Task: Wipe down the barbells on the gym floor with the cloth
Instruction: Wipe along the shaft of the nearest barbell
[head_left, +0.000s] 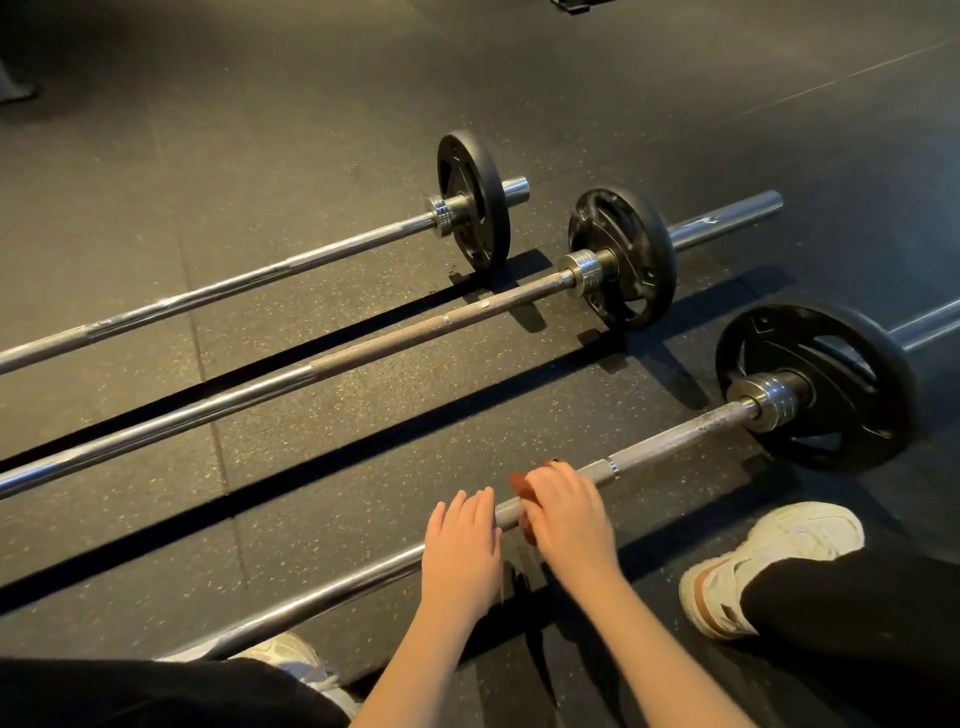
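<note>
Three barbells lie side by side on the dark rubber floor. The nearest barbell (670, 439) runs from lower left to a black plate (815, 387) at the right. My right hand (569, 512) grips a reddish-brown cloth (519, 483) wrapped round this bar's knurled part. Just left of it, my left hand (460, 551) rests on the same bar with its fingers laid over it. The middle barbell (415, 330) looks rusty near its plate (623, 257). The far barbell (260, 273) is shiny, with a small plate (472, 200).
My white shoe (769, 561) and black trouser leg sit right of the hands, close to the near plate. My other shoe (291, 657) and leg lie at the bottom left under the bar. Speckled rubber mats (322, 441) fill the gaps between the bars.
</note>
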